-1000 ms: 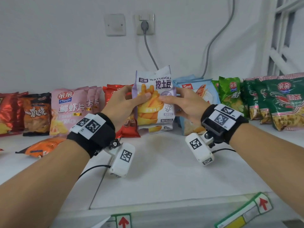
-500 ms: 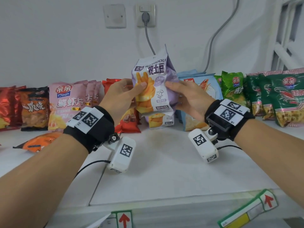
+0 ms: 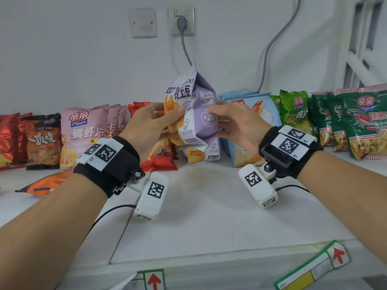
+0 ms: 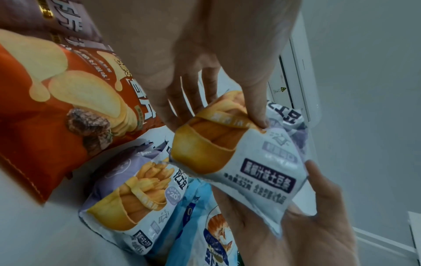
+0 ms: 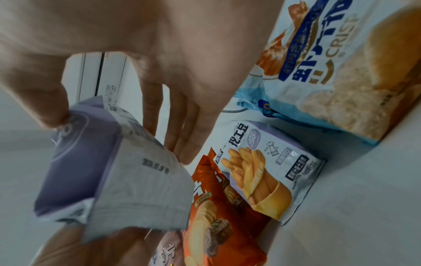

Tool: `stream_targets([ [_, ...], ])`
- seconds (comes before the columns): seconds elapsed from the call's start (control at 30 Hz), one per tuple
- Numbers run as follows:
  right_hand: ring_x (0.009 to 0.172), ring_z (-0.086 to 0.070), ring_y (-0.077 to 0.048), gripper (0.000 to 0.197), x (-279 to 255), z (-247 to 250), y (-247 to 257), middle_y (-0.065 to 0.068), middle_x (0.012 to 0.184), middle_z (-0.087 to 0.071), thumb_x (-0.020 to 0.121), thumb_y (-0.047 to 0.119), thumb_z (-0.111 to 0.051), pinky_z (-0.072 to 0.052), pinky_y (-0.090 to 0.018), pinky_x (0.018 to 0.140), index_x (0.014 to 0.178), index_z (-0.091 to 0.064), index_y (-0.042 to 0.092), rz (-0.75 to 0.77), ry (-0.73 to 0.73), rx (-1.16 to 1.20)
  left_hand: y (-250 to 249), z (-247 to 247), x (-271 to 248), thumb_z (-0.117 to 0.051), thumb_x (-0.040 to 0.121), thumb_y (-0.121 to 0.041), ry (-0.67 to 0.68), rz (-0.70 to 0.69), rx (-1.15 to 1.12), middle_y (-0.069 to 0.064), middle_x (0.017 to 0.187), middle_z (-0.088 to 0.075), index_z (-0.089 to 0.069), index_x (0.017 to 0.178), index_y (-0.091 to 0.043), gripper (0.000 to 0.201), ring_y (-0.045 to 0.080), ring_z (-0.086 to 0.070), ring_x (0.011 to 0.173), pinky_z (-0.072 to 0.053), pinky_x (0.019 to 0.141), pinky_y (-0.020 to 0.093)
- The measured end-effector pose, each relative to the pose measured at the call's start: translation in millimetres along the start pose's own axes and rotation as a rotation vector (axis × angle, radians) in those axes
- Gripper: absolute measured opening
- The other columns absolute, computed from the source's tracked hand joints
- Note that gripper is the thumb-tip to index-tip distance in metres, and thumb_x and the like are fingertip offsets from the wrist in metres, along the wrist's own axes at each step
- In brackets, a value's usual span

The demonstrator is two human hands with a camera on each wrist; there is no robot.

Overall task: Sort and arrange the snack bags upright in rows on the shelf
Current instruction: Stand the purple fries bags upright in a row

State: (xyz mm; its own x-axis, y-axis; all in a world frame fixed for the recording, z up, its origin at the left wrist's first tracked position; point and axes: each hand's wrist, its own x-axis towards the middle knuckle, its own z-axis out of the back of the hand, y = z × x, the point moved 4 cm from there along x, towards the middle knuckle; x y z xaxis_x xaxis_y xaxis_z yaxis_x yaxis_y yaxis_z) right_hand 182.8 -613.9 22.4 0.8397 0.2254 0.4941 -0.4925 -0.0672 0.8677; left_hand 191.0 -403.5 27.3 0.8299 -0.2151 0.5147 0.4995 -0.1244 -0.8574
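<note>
- The purple bag (image 3: pixel 193 114) is higher now and turned more to the side than a second ago, when it stood facing front.
- The shelf (image 3: pixel 209 216) is white and wide, with bags standing in a row along the wall.
- Green bags (image 3: pixel 356 122) stand at the right end; a blue bag (image 3: pixel 261 109) is just beside the hands.
- Pink bags (image 3: pixel 83 132) and red bags (image 3: pixel 159 158) stand on the left side.
- An orange bag (image 3: pixel 44 183) lies flat in front of the pink ones.
- A second purple bag (image 3: pixel 206 151) stands on the shelf under the held one.
- The left hand (image 3: pixel 152 126) pinches the purple bag's left side, thumb in front.
- The right hand (image 3: pixel 236 126) pinches its right side, thumb on the front and fingers behind.
- The held bag is up off the shelf.
</note>
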Motion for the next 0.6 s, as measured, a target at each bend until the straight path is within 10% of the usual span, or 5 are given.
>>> stream_targets([
  [0.23,0.127,-0.062,-0.042,0.063,-1.2,-7.2,-1.2,-0.021,0.131,-0.070,0.082,0.044,-0.075,-0.045,-0.048,0.115,0.131,-0.067,0.005,-0.040,0.007,0.010,-2.0,-10.9,-4.9,-0.077,0.081,-0.031,0.013,0.028,-0.091,0.004,0.086,-0.074,-0.054,0.117,-0.004,0.051,0.018,-0.070,0.075,-0.059,0.067,0.025],
  [0.4,0.106,-0.075,-0.026,0.060,-0.3,-3.3,0.3,-0.015,0.117,-0.077,0.076,0.040,-0.082,-0.058,-0.035,0.089,0.122,-0.069,0.003,-0.028,-0.039,-0.085,-0.5,-18.1,-8.5,-0.070,0.086,-0.060,0.145,0.095,0.038,0.013,0.116,-0.068,-0.065,0.121,-0.011,0.060,0.026,-0.063,0.102,-0.055,0.102,0.041],
  [0.6,0.107,-0.075,-0.025,0.081,-0.6,-4.1,0.5,-0.015,0.116,-0.077,0.061,0.055,-0.085,-0.061,-0.037,0.095,0.121,-0.068,0.003,0.038,-0.042,-0.241,2.1,-16.8,-6.8,-0.078,0.077,-0.050,0.142,0.060,0.139,0.012,0.123,-0.074,-0.065,0.129,-0.004,0.071,0.028,-0.072,0.112,-0.059,0.096,0.038],
])
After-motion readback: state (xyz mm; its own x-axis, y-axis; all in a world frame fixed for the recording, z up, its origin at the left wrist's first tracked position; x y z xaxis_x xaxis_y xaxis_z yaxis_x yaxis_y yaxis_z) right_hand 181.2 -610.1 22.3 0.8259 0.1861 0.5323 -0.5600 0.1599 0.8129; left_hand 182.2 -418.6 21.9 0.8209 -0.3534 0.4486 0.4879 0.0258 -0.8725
